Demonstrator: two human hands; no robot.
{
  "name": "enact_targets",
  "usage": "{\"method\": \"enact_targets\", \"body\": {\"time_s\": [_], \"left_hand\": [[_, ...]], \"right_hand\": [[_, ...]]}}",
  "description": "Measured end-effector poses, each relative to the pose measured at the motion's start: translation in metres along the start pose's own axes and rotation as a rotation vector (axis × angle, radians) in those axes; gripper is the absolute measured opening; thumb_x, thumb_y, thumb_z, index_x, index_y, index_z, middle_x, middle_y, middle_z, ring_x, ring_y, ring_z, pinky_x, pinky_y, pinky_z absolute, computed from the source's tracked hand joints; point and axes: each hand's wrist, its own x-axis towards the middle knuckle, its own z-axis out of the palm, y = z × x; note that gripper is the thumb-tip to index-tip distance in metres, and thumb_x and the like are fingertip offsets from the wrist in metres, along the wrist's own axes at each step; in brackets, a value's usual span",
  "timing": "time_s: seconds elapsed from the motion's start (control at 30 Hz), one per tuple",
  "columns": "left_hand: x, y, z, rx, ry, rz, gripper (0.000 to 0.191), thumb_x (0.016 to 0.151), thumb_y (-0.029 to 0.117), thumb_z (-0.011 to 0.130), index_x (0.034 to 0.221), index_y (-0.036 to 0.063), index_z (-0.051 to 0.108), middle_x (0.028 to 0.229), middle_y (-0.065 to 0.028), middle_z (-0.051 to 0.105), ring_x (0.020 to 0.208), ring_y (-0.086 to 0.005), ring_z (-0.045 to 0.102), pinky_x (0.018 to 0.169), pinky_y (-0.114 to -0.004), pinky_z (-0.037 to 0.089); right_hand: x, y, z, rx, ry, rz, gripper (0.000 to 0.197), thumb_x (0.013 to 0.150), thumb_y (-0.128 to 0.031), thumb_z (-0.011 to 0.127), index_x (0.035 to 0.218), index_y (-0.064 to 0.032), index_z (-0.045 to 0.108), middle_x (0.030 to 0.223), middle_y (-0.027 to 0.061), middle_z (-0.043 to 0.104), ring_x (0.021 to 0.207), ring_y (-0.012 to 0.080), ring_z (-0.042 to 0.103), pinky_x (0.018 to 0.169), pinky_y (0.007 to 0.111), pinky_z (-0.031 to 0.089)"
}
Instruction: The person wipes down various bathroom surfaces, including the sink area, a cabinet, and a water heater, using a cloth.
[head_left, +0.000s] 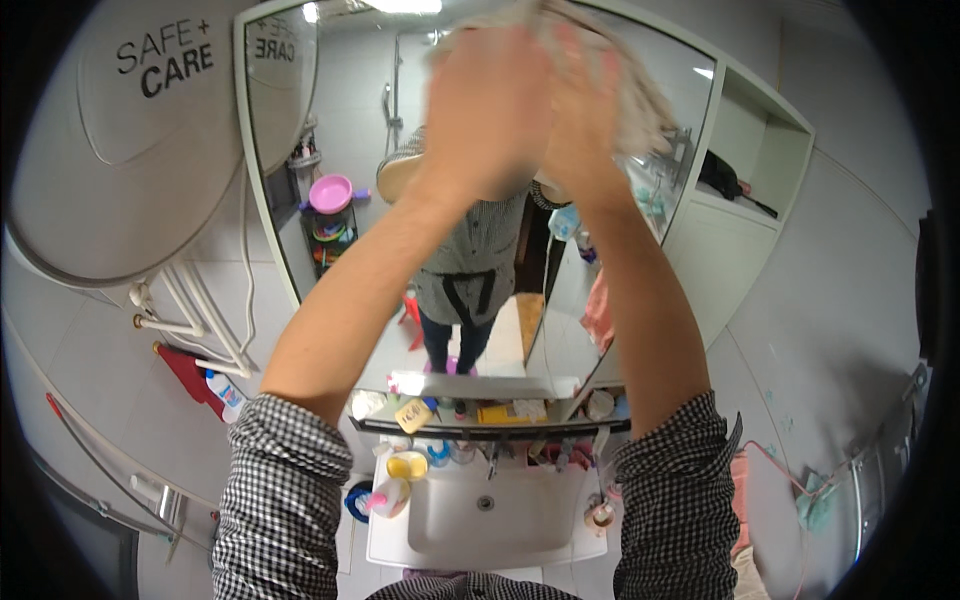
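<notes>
Both my arms reach up in front of a large mirror cabinet (660, 45). A beige-white cloth (641, 105) is bunched under my hands, against or close to the glass. My left hand (487, 105) is blurred, so its fingers do not show clearly; the cloth's edge appears above it. Close beside it on the right, my right hand (581, 120) has its fingers over the cloth. Some of the cloth is hidden behind both hands. The mirror reflects a person in a checked shirt.
A white water heater (150, 202) hangs at left. Below the mirror, a shelf carries a yellow bottle (415, 415) and small items. Toiletries, including a pump bottle (390, 497), crowd the white washbasin's (487, 551) edges. An open side cubby (757, 142) holds a dark object.
</notes>
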Motion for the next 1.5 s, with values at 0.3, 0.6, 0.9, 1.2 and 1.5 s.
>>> {"method": "enact_targets", "body": {"time_s": [0.3, 0.6, 0.9, 1.2, 1.5], "left_hand": [[-0.121, 0.059, 0.065, -0.208, 0.049, 0.305, 0.046, 0.073, 0.027, 0.056, 0.118, 0.0152, 0.057, 0.121, -0.0035, 0.053, 0.106, -0.0265, 0.049, 0.082, -0.041, 0.042], [-0.332, -0.006, 0.009, -0.184, -0.325, 0.218, 0.046, 0.079, 0.011, 0.052, 0.125, 0.013, 0.055, 0.131, -0.0075, 0.051, 0.106, -0.0287, 0.052, 0.091, -0.039, 0.045], [-0.148, -0.066, -0.007, -0.047, 0.033, 0.156, 0.057, 0.074, -0.003, 0.056, 0.129, 0.0041, 0.046, 0.128, -0.0205, 0.049, 0.116, -0.0403, 0.049, 0.091, -0.044, 0.044], [-0.022, -0.116, -0.028, 0.036, 0.252, 0.282, 0.051, 0.078, 0.002, 0.055, 0.128, 0.0035, 0.048, 0.129, -0.019, 0.05, 0.112, -0.0359, 0.052, 0.091, -0.04, 0.045], [-0.378, -0.055, 0.008, 0.101, 0.237, -0.533, 0.049, 0.072, 0.017, 0.07, 0.113, -0.0026, 0.051, 0.121, -0.0254, 0.047, 0.105, -0.0403, 0.047, 0.091, -0.044, 0.039]], "right_hand": [[-0.184, -0.036, 0.017, -0.018, 0.073, 0.407, 0.045, 0.082, -0.035, 0.052, 0.122, -0.014, 0.054, 0.115, 0.0061, 0.055, 0.129, 0.038, 0.034, 0.096, 0.064, 0.023], [-0.276, -0.152, -0.002, 0.612, -0.208, -0.139, 0.032, 0.077, -0.014, 0.06, 0.107, -0.0051, 0.064, 0.113, 0.011, 0.056, 0.123, 0.0392, 0.042, 0.106, 0.051, 0.029], [-0.057, -0.086, 0.002, 0.254, -0.056, -0.187, 0.028, 0.076, -0.022, 0.058, 0.1, -0.0078, 0.061, 0.111, 0.0079, 0.058, 0.12, 0.0246, 0.046, 0.105, 0.059, 0.025], [0.039, -0.108, 0.033, 0.182, 0.163, 0.056, 0.046, 0.086, -0.026, 0.048, 0.125, -0.0009, 0.052, 0.137, 0.0139, 0.044, 0.133, 0.0308, 0.03, 0.11, 0.053, 0.019], [-0.209, -0.265, 0.028, 0.144, 0.011, -0.41, 0.048, 0.084, -0.019, 0.05, 0.13, -0.0048, 0.046, 0.135, 0.0092, 0.047, 0.129, 0.03, 0.039, 0.106, 0.046, 0.033]]}}
